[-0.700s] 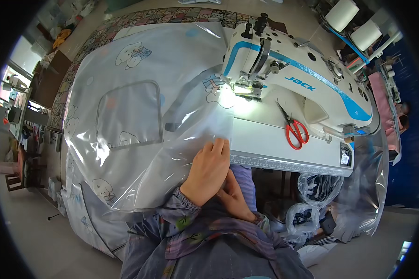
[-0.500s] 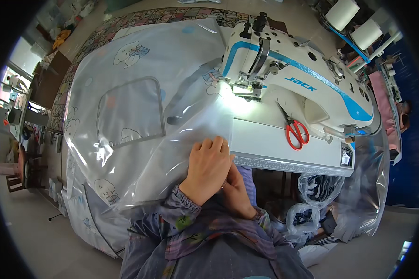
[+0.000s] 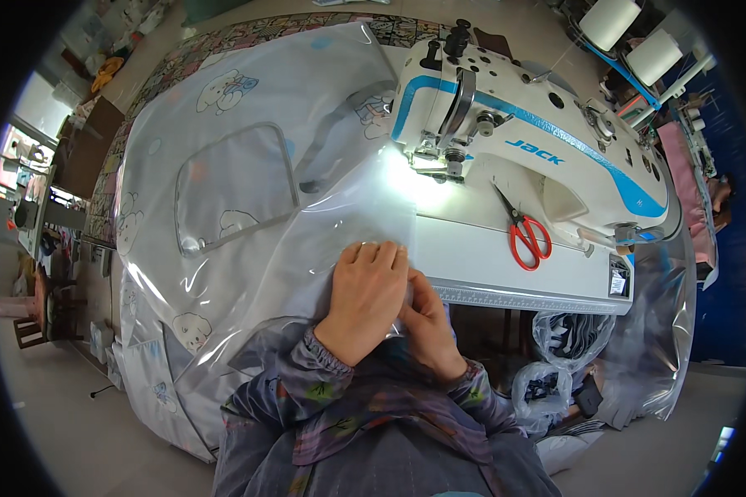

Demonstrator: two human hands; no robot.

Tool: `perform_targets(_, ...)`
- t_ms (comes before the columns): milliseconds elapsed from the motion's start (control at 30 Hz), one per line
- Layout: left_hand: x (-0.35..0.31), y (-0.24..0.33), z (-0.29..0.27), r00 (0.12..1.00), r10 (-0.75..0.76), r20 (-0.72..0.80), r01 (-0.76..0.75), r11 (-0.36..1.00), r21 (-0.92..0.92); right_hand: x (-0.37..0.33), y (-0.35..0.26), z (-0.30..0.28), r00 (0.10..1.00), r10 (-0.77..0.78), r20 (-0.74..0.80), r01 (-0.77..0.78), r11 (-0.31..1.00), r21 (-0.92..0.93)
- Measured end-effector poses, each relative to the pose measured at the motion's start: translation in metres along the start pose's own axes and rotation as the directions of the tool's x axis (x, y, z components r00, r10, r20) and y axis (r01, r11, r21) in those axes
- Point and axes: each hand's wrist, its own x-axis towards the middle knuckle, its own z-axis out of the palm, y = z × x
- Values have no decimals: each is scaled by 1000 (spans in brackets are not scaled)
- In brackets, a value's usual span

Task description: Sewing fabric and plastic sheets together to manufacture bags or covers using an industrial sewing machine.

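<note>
A large translucent plastic sheet (image 3: 257, 178) with printed cartoon animals and a grey-edged rounded panel spreads to the left of a white-and-blue sewing machine (image 3: 522, 124). Its right edge runs under the lit needle area. My left hand (image 3: 363, 294) lies over the near right edge of the sheet, fingers bent and close together, its thumb out of sight. Just right of it and lower, my right hand (image 3: 433, 331) pinches the same edge, with its fingertips partly behind the left hand. Red-handled scissors (image 3: 529, 242) rest on the machine bed, apart from both hands.
A ruler strip (image 3: 506, 298) borders the bed's front edge. Below it hang clear plastic bags (image 3: 568, 340) of dark strips. White thread cones (image 3: 609, 25) stand at the upper right. A patterned cloth (image 3: 162, 74) covers the table behind the sheet.
The sheet has shifted slightly away from me, and its folds near my hands have changed. My right hand has moved a little to the right. The scissors stay in place.
</note>
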Motion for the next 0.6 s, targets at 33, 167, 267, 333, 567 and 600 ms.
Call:
perform_targets(33,2,-3,-1,999,15,-29,-15,1000,-21,2,-1,2,1000,-15,-6,15,999,31)
perform_targets(167,11,-16,-1,996,55,-68,-60,995,-75,-2,-7,2,998,7,66,-4,999,-40)
perform_targets(267,17,-17,1,998,66,-24,-67,996,-51,0,-8,3,991,126,-50,-132,982,-136)
perform_targets(333,19,-16,1,995,90,-35,-91,996,-22,8,-8,3,999,49,-7,-49,996,-68)
perform_targets(567,28,-24,3,996,87,-8,-87,996,-35,5,-7,2,988,152,-19,-150,985,81)
perform_targets(600,31,-26,6,996,86,-8,-86,996,-38,2,-4,2,988,145,53,-150,984,93)
